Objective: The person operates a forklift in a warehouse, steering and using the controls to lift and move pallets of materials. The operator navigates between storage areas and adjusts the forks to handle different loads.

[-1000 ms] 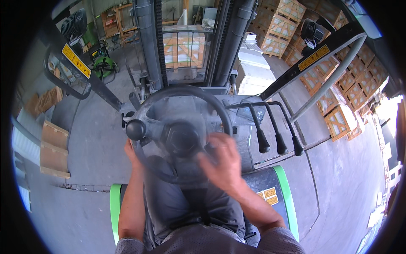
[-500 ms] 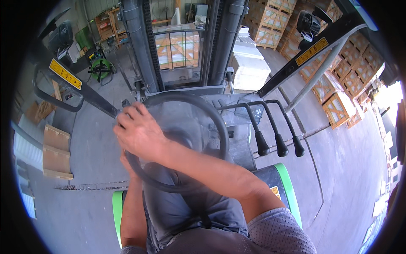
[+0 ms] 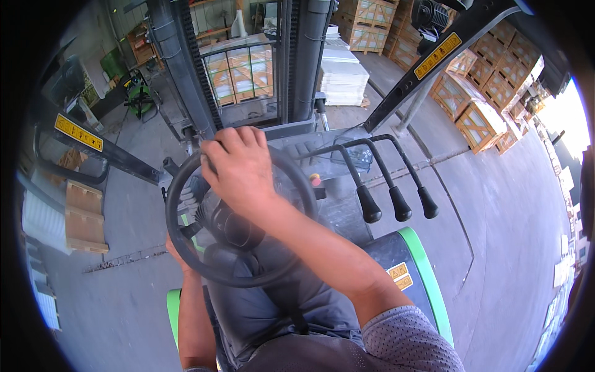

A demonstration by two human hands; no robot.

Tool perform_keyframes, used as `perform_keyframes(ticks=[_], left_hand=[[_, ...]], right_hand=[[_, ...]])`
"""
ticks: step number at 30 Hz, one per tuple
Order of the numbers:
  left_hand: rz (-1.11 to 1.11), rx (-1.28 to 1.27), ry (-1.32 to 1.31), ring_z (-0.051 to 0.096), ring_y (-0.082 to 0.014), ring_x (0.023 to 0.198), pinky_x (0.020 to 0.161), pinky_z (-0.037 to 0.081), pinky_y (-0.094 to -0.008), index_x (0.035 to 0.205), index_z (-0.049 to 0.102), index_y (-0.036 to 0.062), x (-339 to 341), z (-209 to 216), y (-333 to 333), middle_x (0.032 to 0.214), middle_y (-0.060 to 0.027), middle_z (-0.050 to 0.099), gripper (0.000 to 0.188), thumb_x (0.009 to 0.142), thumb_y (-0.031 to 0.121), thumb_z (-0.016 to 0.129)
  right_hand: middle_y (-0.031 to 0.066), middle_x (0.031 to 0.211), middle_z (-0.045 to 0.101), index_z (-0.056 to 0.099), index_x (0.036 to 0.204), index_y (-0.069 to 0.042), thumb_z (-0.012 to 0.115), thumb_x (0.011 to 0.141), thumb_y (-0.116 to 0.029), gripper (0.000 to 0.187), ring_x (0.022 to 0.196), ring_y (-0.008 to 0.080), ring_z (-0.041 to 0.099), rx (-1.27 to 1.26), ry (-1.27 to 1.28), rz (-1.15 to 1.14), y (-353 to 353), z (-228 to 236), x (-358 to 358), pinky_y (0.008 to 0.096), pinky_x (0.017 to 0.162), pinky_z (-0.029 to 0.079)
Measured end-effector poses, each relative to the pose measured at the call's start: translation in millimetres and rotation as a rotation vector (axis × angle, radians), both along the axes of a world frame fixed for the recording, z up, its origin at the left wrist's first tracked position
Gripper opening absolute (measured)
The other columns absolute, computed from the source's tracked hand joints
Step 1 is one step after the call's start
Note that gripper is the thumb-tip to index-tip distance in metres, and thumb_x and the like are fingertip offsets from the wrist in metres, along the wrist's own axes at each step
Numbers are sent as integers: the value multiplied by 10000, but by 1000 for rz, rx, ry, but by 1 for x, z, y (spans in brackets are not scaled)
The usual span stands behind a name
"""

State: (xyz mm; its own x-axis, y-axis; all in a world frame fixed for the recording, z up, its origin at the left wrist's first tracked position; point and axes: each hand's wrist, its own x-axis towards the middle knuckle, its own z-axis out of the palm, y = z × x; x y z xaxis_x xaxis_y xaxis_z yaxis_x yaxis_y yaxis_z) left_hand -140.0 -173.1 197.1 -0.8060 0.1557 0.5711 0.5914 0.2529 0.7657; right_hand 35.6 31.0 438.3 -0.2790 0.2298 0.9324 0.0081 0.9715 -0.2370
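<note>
I sit in a forklift seat, looking down at a black steering wheel (image 3: 186,260). My right hand (image 3: 238,167) reaches across and grips the top of the wheel's rim, fingers curled over it. My left hand (image 3: 176,251) is mostly hidden behind the wheel's lower left rim, and whether it grips the rim I cannot tell. Three black control levers (image 3: 396,201) with round knobs stand to the right of the wheel, untouched. The mast (image 3: 297,56) rises straight ahead.
Stacked crated pallets (image 3: 477,93) line the right side of the concrete yard. White slabs (image 3: 344,77) lie ahead beyond the mast, with a wrapped pallet load (image 3: 238,74) behind it. Wooden pallets (image 3: 83,217) sit on the floor at left. The forklift body has a green edge (image 3: 427,279).
My right hand has travelled with the wheel from its lower right, over the upper left, to the top. The view outside has swung, with the mast shifting right.
</note>
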Motion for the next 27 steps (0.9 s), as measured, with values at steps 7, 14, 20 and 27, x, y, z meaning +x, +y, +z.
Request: perform_keyframes(ticks=[7, 14, 20, 27], left_hand=[[-112, 87, -65, 486, -156, 645, 559, 412, -396, 837, 575, -41, 11, 39, -31, 704, -93, 590, 276, 1015, 169, 562], [-76, 98, -358, 302, -61, 578, 512, 188, -314, 751, 508, 130, -28, 55, -36, 646, 70, 385, 432, 1082, 406, 548], [-26, -226, -82, 536, -229, 813, 739, 477, -378, 1264, 630, -80, -188, -10, -42, 1025, -101, 613, 415, 1096, 283, 518], [-125, -154, 6, 567, -250, 826, 751, 478, -395, 1258, 637, -94, -249, -42, -47, 1032, -123, 652, 402, 1048, 239, 554]], right_hand=[[75, 1014, 621, 682, 1023, -111, 783, 790, -107, 254, 925, 311, 578, -96, 10, -129, -14, -5, 56, 444, 836, 440], [106, 1079, 603, 663, 1006, -74, 790, 732, -99, 303, 967, 307, 569, -182, -33, -168, -78, -49, 104, 466, 825, 446], [110, 1063, 568, 634, 994, -43, 766, 758, -80, 274, 1031, 320, 566, -325, -77, 68, -160, -107, 15, 464, 870, 455], [92, 1017, 560, 658, 867, -28, 719, 708, -166, 219, 1015, 311, 540, -163, -110, 264, -179, -102, -94, 457, 964, 418]])
